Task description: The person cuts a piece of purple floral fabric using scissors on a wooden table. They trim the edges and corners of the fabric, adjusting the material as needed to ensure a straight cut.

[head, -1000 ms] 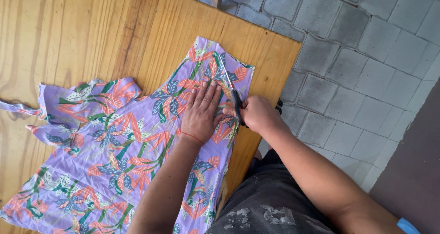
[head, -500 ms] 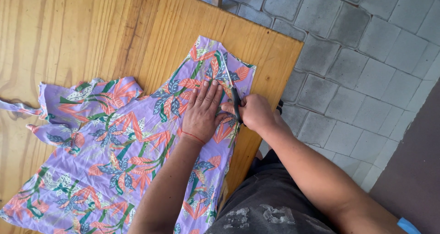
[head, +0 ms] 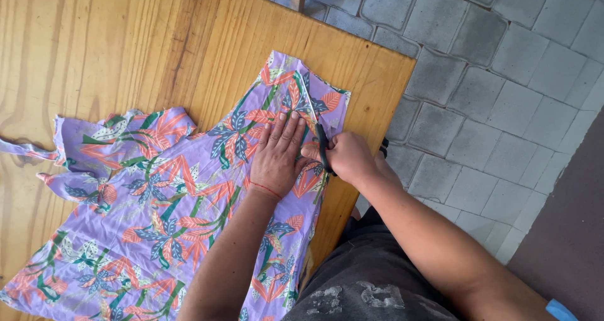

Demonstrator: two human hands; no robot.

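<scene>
Wooden table (head: 126,50) w/ purple floral fabric (head: 157,226) spread flat, prob. a garment.

head camera looks steeply down, close over the table (head: 126,44)

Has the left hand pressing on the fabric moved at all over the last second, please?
No. The left hand lies flat on the purple floral fabric, as far from the table's right edge as before, beside the scissors.

Bright, even daylight here, soft and diffuse, no hard glare anywhere. The wooden bench (head: 126,44) glows warm with just a mild sheen. Only faint shadows sit under the hands. Focus is crisp across the middle; the paving stones (head: 503,76) bend slightly toward the edges.
</scene>
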